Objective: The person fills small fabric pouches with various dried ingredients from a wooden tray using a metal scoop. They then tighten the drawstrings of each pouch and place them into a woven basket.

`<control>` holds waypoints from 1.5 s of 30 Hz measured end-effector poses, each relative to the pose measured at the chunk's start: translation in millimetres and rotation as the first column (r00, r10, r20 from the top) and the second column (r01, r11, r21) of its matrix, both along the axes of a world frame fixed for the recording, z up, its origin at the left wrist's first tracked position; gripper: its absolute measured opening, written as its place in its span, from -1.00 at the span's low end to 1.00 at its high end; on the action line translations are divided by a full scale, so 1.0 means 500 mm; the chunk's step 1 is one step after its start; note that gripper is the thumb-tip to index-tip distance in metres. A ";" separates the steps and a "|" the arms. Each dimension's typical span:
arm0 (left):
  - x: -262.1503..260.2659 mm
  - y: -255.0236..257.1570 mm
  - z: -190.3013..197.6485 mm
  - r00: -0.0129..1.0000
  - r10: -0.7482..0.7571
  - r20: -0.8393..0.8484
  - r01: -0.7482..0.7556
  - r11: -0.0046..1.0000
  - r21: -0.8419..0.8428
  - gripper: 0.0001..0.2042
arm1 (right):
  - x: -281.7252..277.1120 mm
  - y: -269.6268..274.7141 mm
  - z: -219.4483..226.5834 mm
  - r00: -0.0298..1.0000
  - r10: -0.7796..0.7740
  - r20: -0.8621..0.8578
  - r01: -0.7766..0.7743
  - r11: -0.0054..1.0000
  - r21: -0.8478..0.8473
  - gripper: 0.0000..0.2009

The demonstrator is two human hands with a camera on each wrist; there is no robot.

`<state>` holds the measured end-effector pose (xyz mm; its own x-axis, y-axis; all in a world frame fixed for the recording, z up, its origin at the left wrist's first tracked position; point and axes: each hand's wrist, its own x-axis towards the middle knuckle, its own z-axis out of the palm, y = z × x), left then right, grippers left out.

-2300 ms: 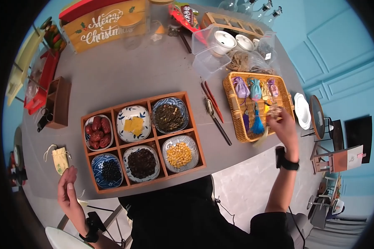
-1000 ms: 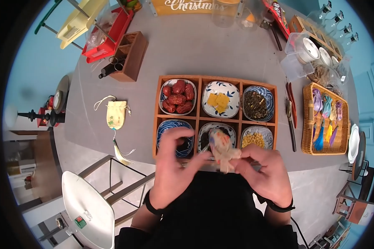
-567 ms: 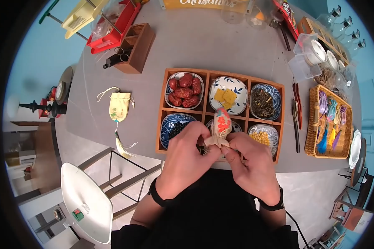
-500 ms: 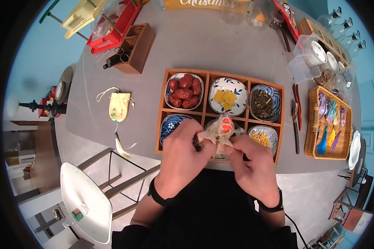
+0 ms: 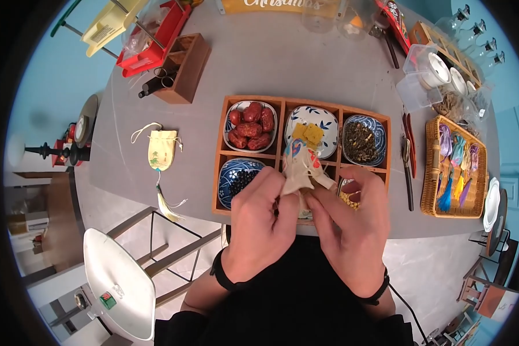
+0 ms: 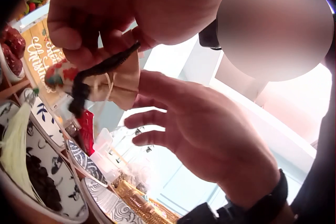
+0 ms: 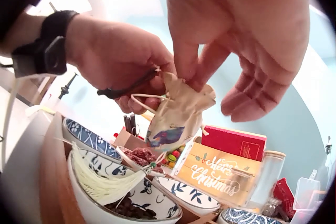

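Observation:
A small cream drawstring pouch (image 5: 300,167) with a red and blue print hangs over the wooden divided box (image 5: 219,167). My left hand (image 5: 260,213) pinches one side of its gathered mouth. Thumb and fingers of my right hand (image 5: 352,222) pinch the opposite side, fingertips right at the mouth. A thin dark strip (image 7: 128,85), whose kind I cannot tell, lies along the left fingers. Below the pouch, its pale tassel (image 7: 100,179) dangles over a dish of dark dried pieces (image 7: 131,208). That dish is mostly hidden in the head view.
Other dishes in the box hold red dates (image 5: 251,128), yellow squares (image 5: 312,134), dried leaves (image 5: 360,143), black beans (image 5: 242,181) and yellow kernels (image 5: 349,199). Another pouch (image 5: 162,151) lies left. Right are tongs (image 5: 408,173) and a wicker basket (image 5: 429,193) of small pouches.
The right hand has brought the pouch from over the basket to the box, where the left hand joined it. Its gathered mouth is now spread wider between both hands.

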<state>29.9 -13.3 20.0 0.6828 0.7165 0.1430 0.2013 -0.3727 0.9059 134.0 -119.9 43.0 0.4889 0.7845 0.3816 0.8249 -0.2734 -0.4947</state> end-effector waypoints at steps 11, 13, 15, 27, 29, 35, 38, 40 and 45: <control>-0.025 0.002 0.000 0.983 -0.037 0.177 0.011 0.989 0.147 -0.63 | 0.018 -0.008 0.036 0.957 -0.014 -0.288 -0.043 0.981 -0.191 -0.66; -0.023 0.014 -0.011 0.966 0.004 0.258 0.058 0.972 -0.229 -0.66 | 0.020 -0.010 0.055 0.945 0.069 -0.320 -0.131 0.975 -0.179 -0.67; -0.029 0.022 -0.011 0.972 -0.028 0.233 0.137 0.875 -0.464 -0.69 | 0.022 -0.011 0.069 0.884 0.207 -0.419 -0.286 0.949 -0.134 -0.66; -0.038 0.008 -0.051 0.948 0.235 0.216 -0.063 0.801 -0.596 -0.63 | 0.002 0.033 0.008 0.810 0.196 -0.552 -0.191 0.979 0.067 -0.57; -0.045 0.012 -0.063 0.942 0.242 0.234 -0.018 0.731 -0.682 -0.63 | -0.003 0.038 -0.006 0.818 0.201 -0.539 -0.204 0.977 0.055 -0.57; -0.037 0.013 -0.063 0.876 0.371 0.310 -0.009 0.653 -0.757 -0.62 | 0.001 0.051 -0.008 0.859 0.148 -0.490 -0.175 0.985 -0.008 -0.58; -0.030 0.014 -0.054 0.860 0.381 0.339 0.015 0.646 -0.763 -0.63 | 0.003 0.052 -0.006 0.843 0.150 -0.516 -0.192 0.981 -0.027 -0.54; -0.028 0.012 -0.063 0.853 0.398 0.337 0.000 0.645 -0.764 -0.64 | -0.002 0.056 -0.009 0.833 0.171 -0.527 -0.216 0.976 -0.026 -0.53; -0.034 0.010 -0.070 0.855 0.396 0.334 -0.019 0.669 -0.743 -0.67 | -0.005 0.062 -0.038 0.834 0.176 -0.523 -0.192 0.981 0.022 -0.54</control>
<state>13.0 -8.4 -15.3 0.4965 0.8393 -0.2213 -0.2896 0.4006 0.8693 131.6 -89.1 24.2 0.4542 0.8866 0.0872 0.4851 -0.1639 -0.8590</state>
